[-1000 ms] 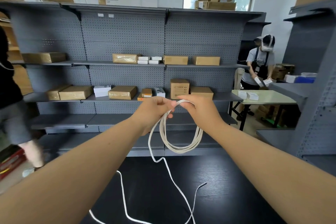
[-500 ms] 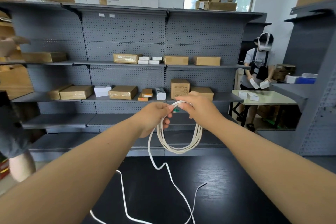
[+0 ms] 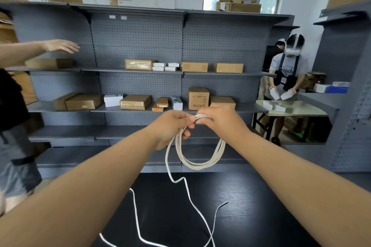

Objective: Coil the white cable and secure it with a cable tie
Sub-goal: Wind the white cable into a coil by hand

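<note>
Coiling, part done. My left hand (image 3: 170, 126) and right hand (image 3: 222, 120) pinch the top of the white cable (image 3: 198, 163). Several loops hang between them above the black table (image 3: 251, 206), and a long tail trails there uncoiled. A green sliver at my fingertips may be the cable tie (image 3: 197, 120), not yet fastened. The print on the shelf box (image 3: 198, 98) is illegible.
</note>
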`<state>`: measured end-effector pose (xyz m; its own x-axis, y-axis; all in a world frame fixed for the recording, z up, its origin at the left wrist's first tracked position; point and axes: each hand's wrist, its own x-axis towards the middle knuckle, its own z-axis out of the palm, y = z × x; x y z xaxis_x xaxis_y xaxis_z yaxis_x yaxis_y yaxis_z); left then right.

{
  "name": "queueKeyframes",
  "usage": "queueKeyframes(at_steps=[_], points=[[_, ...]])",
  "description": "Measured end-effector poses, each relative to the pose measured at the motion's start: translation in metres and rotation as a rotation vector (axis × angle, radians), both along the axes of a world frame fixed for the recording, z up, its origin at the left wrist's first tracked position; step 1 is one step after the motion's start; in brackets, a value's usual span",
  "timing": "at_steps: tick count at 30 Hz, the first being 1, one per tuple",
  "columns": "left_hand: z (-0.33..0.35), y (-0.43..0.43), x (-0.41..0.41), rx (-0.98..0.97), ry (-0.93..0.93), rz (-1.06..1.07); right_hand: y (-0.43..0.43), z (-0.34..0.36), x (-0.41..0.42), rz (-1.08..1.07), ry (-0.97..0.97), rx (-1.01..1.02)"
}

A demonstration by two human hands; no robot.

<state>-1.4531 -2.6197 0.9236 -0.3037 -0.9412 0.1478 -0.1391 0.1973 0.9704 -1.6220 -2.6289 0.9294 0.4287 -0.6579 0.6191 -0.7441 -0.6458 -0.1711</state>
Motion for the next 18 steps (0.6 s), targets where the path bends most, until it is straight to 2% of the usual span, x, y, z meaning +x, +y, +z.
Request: queueKeyframes(at_steps=[5,9,15,18], points=[[-0.001,0.0,0.002,-0.037,-0.038,0.02,0.005,0.0,0.003,-0.039,-0.012,-0.02],[-0.002,0.001,0.004,-0.09,-0.092,0.039,0.005,0.0,0.003,-0.064,-0.093,-0.016],[-0.012,0.004,0.0,-0.298,-0.197,0.29,0.004,-0.001,0.001,-0.213,-0.287,-0.054],[-0.01,0.001,-0.002,-0.465,-0.349,0.418,0.008,-0.008,0.009,-0.264,-0.346,-0.024]])
